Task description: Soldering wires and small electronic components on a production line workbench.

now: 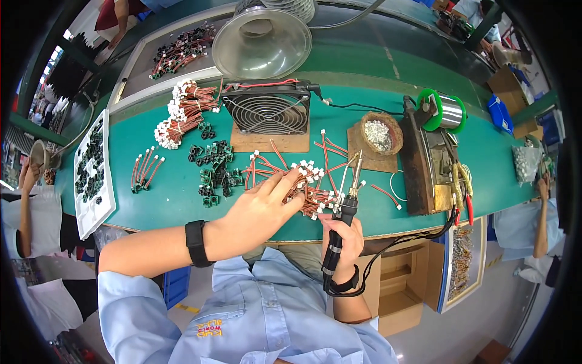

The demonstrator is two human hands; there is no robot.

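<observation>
My right hand (pixel 347 242) is closed round the black handle of a soldering iron (pixel 347 209), whose metal tip and thin side tube point up and away from me. My left hand (pixel 257 212) reaches over a pile of red-and-black wire leads (pixel 315 197) with white connectors. Its bent fingers touch the pile, with thumb and forefinger apart. Left of the pile lie small green circuit boards with black parts (pixel 215 167). A few boards with wires attached (pixel 145 173) sit further left.
Behind the pile stand a black fan (pixel 267 109) and a clear extraction hood (pixel 262 45). Bundled leads (pixel 176 127) and a white tray (pixel 97 203) are leftward. On the right are a round bowl (pixel 367 124), a solder spool (pixel 450 111) and red-handled pliers (pixel 468 209). Co-workers sit nearby.
</observation>
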